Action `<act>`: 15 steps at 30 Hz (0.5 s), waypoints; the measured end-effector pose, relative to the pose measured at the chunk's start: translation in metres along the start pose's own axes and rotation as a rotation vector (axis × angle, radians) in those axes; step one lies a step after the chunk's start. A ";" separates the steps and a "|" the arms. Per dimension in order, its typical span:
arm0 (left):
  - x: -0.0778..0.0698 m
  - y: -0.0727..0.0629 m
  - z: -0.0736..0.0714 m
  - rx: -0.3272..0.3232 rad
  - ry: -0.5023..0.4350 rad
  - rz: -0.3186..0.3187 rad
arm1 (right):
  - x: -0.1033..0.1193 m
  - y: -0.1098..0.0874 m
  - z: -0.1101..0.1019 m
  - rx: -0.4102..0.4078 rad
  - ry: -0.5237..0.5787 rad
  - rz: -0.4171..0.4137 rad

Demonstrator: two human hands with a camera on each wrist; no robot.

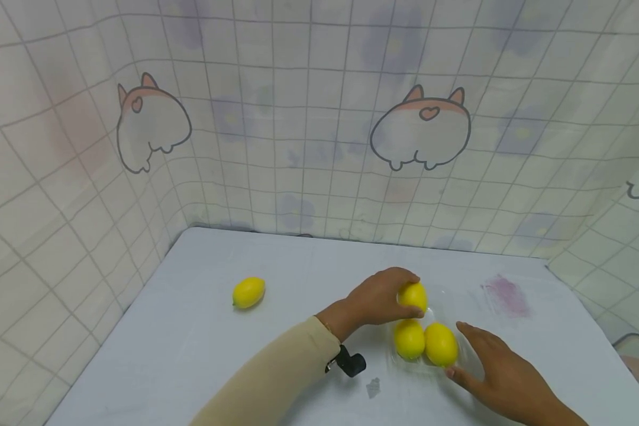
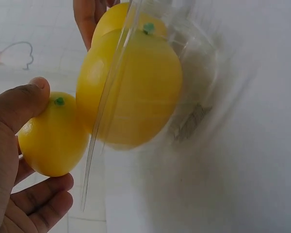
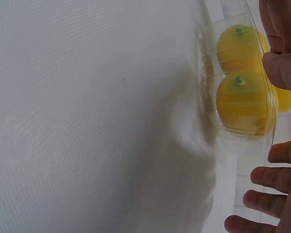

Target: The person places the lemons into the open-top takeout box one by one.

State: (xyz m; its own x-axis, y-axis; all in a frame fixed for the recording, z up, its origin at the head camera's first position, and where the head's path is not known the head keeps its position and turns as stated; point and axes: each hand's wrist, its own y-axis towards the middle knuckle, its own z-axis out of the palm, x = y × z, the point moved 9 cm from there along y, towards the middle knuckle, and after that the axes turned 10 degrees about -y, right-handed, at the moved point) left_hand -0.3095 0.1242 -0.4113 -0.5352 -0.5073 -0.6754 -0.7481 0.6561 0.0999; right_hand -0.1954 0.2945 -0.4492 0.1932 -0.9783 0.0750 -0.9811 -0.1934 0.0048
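Observation:
My left hand (image 1: 380,297) grips a yellow lemon (image 1: 413,297) between thumb and fingers, over the back left part of a clear plastic container (image 1: 435,305). Inside, near the container's front, two more lemons sit side by side, a left one (image 1: 409,339) and a right one (image 1: 441,345). The left wrist view shows the held lemon (image 2: 54,136) just outside the container's rim (image 2: 93,145), its green tip visible. To the right of the container is my right hand (image 1: 503,374), thumb and fingers spread, holding nothing. Whether it touches the container's side cannot be told.
Another lemon (image 1: 248,293) lies by itself on the left of the white table (image 1: 191,349). A pinkish stain (image 1: 507,296) marks the table's back right, and a small grey patch (image 1: 373,388) is near the container. Grid-patterned curtains (image 1: 298,136) stand behind and at the sides.

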 end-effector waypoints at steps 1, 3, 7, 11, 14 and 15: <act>-0.001 0.001 0.002 0.004 0.000 -0.001 | 0.000 0.000 0.000 -0.001 -0.001 0.000; -0.001 0.004 0.007 0.007 -0.001 -0.002 | 0.000 0.000 0.000 -0.004 0.000 0.000; -0.004 0.008 0.013 0.007 0.015 -0.002 | -0.001 0.000 0.000 -0.009 0.003 -0.002; -0.005 0.011 0.016 0.003 0.028 -0.014 | -0.001 0.000 0.000 -0.010 0.007 -0.003; -0.004 0.012 0.019 0.000 0.031 -0.026 | -0.002 0.000 0.001 -0.010 0.009 -0.004; -0.004 0.013 0.019 -0.001 0.033 -0.029 | -0.002 0.000 0.001 -0.010 0.008 -0.004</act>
State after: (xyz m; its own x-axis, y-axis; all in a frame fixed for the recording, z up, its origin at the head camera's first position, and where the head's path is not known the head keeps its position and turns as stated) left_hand -0.3093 0.1457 -0.4211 -0.5262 -0.5444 -0.6532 -0.7636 0.6405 0.0812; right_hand -0.1962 0.2965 -0.4506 0.1975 -0.9768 0.0833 -0.9803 -0.1969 0.0155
